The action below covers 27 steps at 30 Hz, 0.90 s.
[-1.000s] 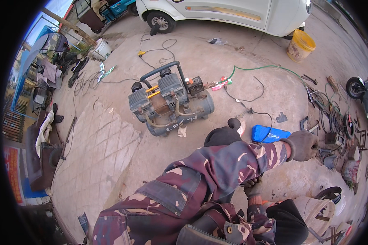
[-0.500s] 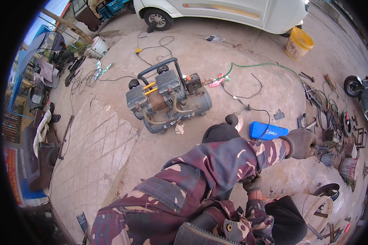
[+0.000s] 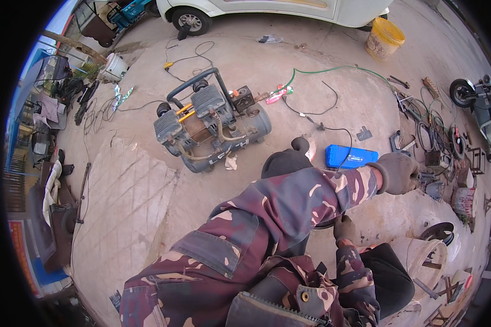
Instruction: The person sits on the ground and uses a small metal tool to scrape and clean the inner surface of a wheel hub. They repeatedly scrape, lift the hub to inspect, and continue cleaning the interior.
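My left arm, in a camouflage sleeve, reaches across to the right. Its grey-gloved left hand (image 3: 399, 173) is closed, just right of a blue plastic case (image 3: 350, 157); whatever its fingers hold is hidden. Dark metal parts (image 3: 432, 184) lie right beside its fingertips. Lower down, beneath the left sleeve, my gloved right hand (image 3: 343, 229) has curled fingers next to a dark curved edge (image 3: 325, 223). The sleeve covers most of that piece, so I cannot tell its kind. A thin black cable passes over the blue case.
A twin-motor air compressor (image 3: 210, 128) stands ahead on the concrete, with a green hose (image 3: 333, 67) running right. Tools and cables (image 3: 428, 128) clutter the right side. Nearer are a white bucket (image 3: 414, 259) and black ring (image 3: 441, 233). Farther off stand a yellow bucket (image 3: 384, 41) and white vehicle (image 3: 267, 12).
The whole scene has shifted up and slightly left in view. My right hand has come forward and slightly right, and more of the dark curved edge shows beside it. My left hand stays closed.
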Available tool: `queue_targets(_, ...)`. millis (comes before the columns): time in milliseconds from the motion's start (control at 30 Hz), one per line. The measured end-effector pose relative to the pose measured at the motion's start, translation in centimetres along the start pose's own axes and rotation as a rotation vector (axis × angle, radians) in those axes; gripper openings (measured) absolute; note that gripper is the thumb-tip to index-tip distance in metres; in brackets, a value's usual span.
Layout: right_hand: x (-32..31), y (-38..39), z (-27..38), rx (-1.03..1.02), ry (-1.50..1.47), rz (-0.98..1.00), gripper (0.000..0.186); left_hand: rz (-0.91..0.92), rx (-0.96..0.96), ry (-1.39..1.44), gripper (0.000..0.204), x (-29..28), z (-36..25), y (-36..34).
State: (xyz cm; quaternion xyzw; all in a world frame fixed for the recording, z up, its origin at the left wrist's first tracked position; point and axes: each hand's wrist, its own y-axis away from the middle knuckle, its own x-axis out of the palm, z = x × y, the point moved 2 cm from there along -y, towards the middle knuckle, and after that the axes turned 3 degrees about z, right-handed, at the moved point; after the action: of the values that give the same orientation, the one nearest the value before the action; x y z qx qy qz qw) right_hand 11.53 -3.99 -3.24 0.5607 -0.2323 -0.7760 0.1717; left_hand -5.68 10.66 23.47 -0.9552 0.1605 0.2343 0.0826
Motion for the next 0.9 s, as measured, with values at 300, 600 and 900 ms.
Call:
queue_targets(300,-1.8,-1.2,4.8,-0.033,0.341,0.209,0.056,0.024,0.034,-0.031,0.034,-0.3,0.7,-0.1)
queue_targets(600,5.4,-2.2,0.6,0.232,-1.204,0.423,0.048,-0.026,0.085,-0.081,0.036,-0.9,0.4,0.1)
queue_targets(900,5.9,-1.6,0.6,0.443,-1.558,0.476,0.04,0.004,0.101,-0.125,0.039,0.0,0.9,-0.3)
